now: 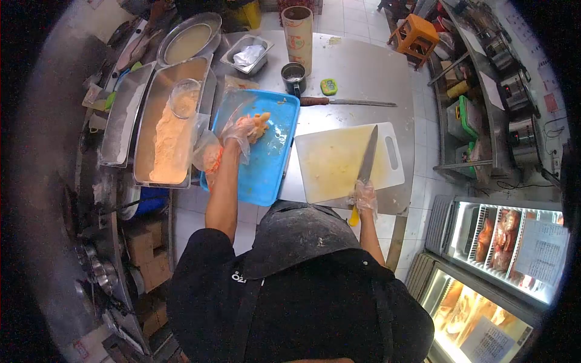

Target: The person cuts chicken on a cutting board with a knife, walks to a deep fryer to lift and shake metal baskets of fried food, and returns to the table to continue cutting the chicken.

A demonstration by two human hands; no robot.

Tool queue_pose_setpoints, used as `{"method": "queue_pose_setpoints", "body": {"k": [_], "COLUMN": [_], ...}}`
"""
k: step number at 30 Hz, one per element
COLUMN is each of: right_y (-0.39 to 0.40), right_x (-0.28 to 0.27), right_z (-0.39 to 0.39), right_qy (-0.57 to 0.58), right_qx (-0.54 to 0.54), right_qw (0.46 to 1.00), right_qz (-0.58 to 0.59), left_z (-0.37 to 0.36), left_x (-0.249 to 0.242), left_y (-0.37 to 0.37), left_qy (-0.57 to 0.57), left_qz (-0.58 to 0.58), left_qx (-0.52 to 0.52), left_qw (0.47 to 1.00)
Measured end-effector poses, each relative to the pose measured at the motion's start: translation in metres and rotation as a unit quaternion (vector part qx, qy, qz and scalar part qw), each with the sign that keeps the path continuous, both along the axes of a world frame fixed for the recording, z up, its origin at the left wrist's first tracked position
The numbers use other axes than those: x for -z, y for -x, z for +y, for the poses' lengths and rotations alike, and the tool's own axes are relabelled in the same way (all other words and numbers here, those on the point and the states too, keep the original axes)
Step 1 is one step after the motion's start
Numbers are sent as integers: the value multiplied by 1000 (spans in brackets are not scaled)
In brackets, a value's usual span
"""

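My left hand (238,131), in a clear plastic glove, is closed around some pale yellow-orange raw meat pieces (260,126) over the blue tray (257,172). The tray's surface looks wet. In my right hand (365,196), also gloved, is the yellow handle of a long knife (368,154). Its blade points away from me and lies over the right part of a white cutting board (330,160), which has yellowish stains and small scraps on it. A plastic bag (209,151) with something orange inside lies at the tray's left edge.
A metal bin of orange powder (169,151) with a clear round scoop or bowl (185,98) stands left of the tray, beside a bin of white powder (130,121). Beyond are a metal cup (294,75), sharpening steel (357,102), green timer (328,86) and tall roll (298,39).
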State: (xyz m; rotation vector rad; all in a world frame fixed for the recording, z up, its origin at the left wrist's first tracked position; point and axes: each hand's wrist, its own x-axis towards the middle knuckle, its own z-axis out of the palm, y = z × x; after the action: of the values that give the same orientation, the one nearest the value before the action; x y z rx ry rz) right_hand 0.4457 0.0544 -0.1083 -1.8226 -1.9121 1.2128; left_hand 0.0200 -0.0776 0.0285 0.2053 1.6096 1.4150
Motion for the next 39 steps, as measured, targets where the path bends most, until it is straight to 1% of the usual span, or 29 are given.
{"method": "queue_pose_setpoints", "body": {"k": [2,3,4,5,6,7,8,9,11,14,15,17,18,20,22,24,26,28,29,30,31,32,33,34,35,36,37,38,39], "right_y": [7,6,6,5,5,5,6,8,11,12,11,7,6,4,11,19,18,6,-3,-3,-8,-13,-19,-24,-33,-44,-42,-41,-38], "right_x": [-28,-25,-22,-21,-21,-25,-31,-37,-48,-51,-43,-18,-19,-22,-47,-63,-69,-37,-26,-34,-38,-40,-42,-44,-30,1,-13,-26,-43], "right_z": [-3,-2,-1,-1,0,-2,-3,-6,-10,-11,-9,-4,-4,-4,-8,-12,-16,-12,-6,-7,-5,-4,-4,-4,-3,2,2,2,1], "right_qy": [11,11,28,36,44,18,-8,-9,63,61,62,10,11,-32,-46,-60,-40,-23,-9,-5,-8,40,46,53,54,-22,-32,-42,-54], "right_qx": [-2,-2,2,2,2,-9,-18,-18,35,30,31,39,41,-8,-11,-11,17,17,9,17,29,71,80,90,99,63,38,12,-14], "right_qw": [999,999,999,998,998,1000,1000,1000,988,991,991,997,997,996,997,997,993,996,997,999,999,990,987,983,983,991,997,999,997], "right_qz": [-40,-41,-43,-45,-46,-13,21,21,135,115,115,62,62,81,63,42,106,89,79,50,44,116,134,151,148,119,64,9,-45], "left_z": [2,-6,-19,-21,-23,-13,-7,-8,-7,-7,-6,-5,-5,-5,-2,6,20,39,53,70,85,91,91,85,76,69,62,58,57], "left_x": [-14,19,78,82,84,27,-17,-33,-47,-34,-30,-24,-24,-23,-26,-31,-42,-58,-63,-57,-48,-19,27,52,54,52,44,37,34], "left_y": [-6,10,40,41,42,13,-9,-15,-23,-16,-14,-10,-9,-7,-10,-21,-48,-89,-112,-128,-143,-160,-178,-193,-202,-207,-212,-212,-214], "left_qy": [10,9,11,10,13,82,147,146,62,26,24,21,20,17,23,32,25,13,-2,72,141,133,86,39,33,-11,-55,-46,-48], "left_qz": [-18,-18,189,288,387,217,39,38,33,38,43,52,58,76,121,194,284,362,441,488,525,523,595,659,656,649,640,607,602], "left_qx": [-29,-29,22,50,68,-13,-93,-92,-106,-101,-95,-82,-75,-57,-36,-15,14,73,120,245,362,372,374,374,382,387,392,385,393], "left_qw": [999,999,982,956,919,973,984,984,992,994,994,995,995,995,992,980,958,929,889,835,757,756,706,651,650,655,659,694,693]}}
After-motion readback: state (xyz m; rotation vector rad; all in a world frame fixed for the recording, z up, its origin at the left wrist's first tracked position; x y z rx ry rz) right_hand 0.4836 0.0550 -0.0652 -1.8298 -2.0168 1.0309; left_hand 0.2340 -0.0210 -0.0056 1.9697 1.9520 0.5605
